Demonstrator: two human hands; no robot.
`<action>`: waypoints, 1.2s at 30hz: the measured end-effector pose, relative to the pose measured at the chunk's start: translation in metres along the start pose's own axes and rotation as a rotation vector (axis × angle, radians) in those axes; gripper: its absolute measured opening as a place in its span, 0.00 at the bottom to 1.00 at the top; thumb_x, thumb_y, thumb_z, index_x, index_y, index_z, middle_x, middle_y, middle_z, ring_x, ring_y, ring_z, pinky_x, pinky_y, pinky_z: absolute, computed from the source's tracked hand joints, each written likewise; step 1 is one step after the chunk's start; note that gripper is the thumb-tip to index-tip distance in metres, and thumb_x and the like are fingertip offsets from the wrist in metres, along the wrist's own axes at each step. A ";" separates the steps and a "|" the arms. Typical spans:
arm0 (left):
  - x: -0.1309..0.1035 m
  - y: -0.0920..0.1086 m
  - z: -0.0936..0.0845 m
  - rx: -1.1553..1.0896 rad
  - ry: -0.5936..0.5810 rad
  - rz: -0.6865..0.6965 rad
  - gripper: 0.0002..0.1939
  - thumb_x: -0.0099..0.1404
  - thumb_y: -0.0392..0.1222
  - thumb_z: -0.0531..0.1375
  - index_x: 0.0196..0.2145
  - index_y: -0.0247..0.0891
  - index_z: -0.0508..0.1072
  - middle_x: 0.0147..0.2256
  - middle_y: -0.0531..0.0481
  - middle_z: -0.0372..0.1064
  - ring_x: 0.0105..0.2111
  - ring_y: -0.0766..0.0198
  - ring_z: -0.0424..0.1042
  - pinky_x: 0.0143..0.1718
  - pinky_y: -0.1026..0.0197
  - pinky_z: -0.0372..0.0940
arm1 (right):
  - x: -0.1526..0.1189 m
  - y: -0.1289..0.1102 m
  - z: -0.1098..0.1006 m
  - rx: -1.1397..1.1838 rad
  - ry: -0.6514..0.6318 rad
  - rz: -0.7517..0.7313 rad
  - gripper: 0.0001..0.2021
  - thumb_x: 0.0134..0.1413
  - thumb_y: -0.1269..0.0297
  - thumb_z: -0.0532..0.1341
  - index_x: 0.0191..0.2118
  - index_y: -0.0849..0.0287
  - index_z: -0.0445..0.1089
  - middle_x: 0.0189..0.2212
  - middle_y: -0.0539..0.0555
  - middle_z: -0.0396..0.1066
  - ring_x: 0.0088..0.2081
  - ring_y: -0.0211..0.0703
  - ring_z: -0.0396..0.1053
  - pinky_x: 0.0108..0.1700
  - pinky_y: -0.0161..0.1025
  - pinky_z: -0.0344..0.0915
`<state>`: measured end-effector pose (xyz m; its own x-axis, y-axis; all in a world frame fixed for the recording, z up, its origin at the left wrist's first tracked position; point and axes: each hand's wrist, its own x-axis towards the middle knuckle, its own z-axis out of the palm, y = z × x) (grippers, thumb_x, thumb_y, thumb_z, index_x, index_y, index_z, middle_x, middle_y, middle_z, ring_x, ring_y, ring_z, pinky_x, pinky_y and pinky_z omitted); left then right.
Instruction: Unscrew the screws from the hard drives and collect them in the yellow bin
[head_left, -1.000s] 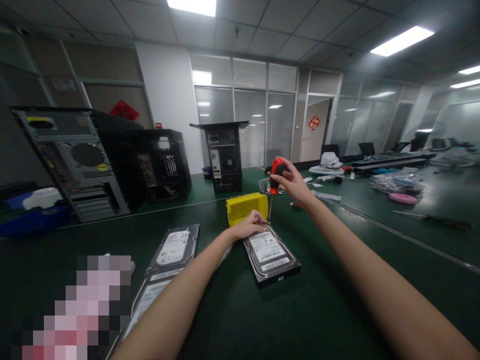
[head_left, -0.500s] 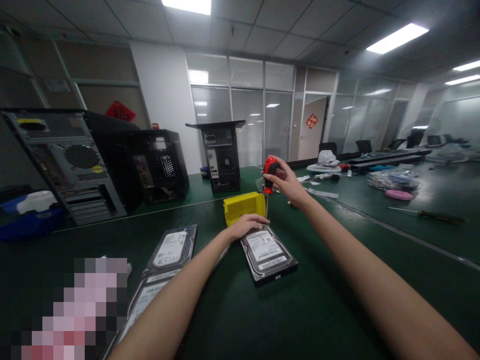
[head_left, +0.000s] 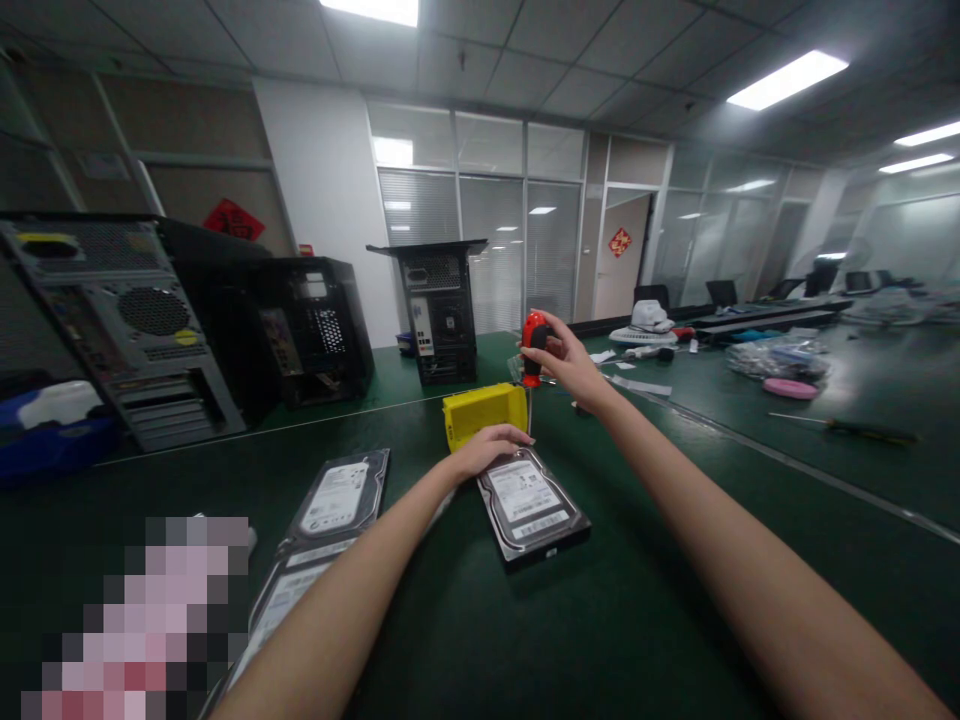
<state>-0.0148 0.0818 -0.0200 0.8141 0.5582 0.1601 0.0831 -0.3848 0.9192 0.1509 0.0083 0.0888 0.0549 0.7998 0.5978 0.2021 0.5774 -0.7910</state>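
A hard drive (head_left: 528, 496) with a white label lies flat on the green table. My left hand (head_left: 491, 450) grips its far end, the fingers curved over that edge and the thumb hidden. Above the far right corner, my right hand (head_left: 562, 358) is closed around the handle of a red and black screwdriver (head_left: 534, 350). The screwdriver stands upright, its thin shaft reaching down beside my left fingertips, where the tip is hard to make out. Directly behind the drive sits a yellow plastic box (head_left: 484, 415).
Left of my left forearm lie two more hard drives, one (head_left: 335, 497) farther back and another (head_left: 289, 595) partly covered. Computer cases (head_left: 442, 310) stand along the back left. A second screwdriver (head_left: 847, 426), a pink ring (head_left: 791, 388) and bagged parts (head_left: 776, 358) lie to the right.
The whole view has shifted slightly to one side. Both hands, the screwdriver and the hard drive keep nearly the same places relative to each other.
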 end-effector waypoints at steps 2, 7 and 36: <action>-0.001 0.001 0.000 -0.001 0.002 0.000 0.15 0.55 0.32 0.56 0.41 0.32 0.74 0.47 0.43 0.72 0.47 0.57 0.69 0.53 0.55 0.59 | 0.000 0.001 0.000 0.002 0.004 0.001 0.37 0.47 0.61 0.63 0.63 0.55 0.49 0.46 0.60 0.71 0.48 0.50 0.69 0.48 0.49 0.68; -0.001 0.002 0.000 -0.002 0.009 -0.001 0.14 0.57 0.33 0.57 0.42 0.32 0.74 0.48 0.43 0.71 0.48 0.57 0.68 0.53 0.55 0.59 | -0.001 0.001 0.000 0.011 0.003 0.001 0.36 0.48 0.61 0.62 0.62 0.53 0.49 0.46 0.58 0.71 0.48 0.48 0.69 0.50 0.50 0.67; 0.000 -0.004 0.005 -0.131 0.023 0.004 0.20 0.59 0.27 0.55 0.50 0.35 0.61 0.47 0.39 0.72 0.45 0.62 0.72 0.50 0.55 0.62 | 0.003 0.011 0.006 -0.041 0.068 -0.050 0.33 0.44 0.59 0.64 0.57 0.51 0.50 0.38 0.54 0.66 0.44 0.47 0.68 0.47 0.49 0.67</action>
<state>-0.0125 0.0796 -0.0257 0.8007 0.5742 0.1707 0.0026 -0.2882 0.9576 0.1470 0.0180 0.0816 0.1093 0.7564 0.6449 0.2457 0.6081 -0.7549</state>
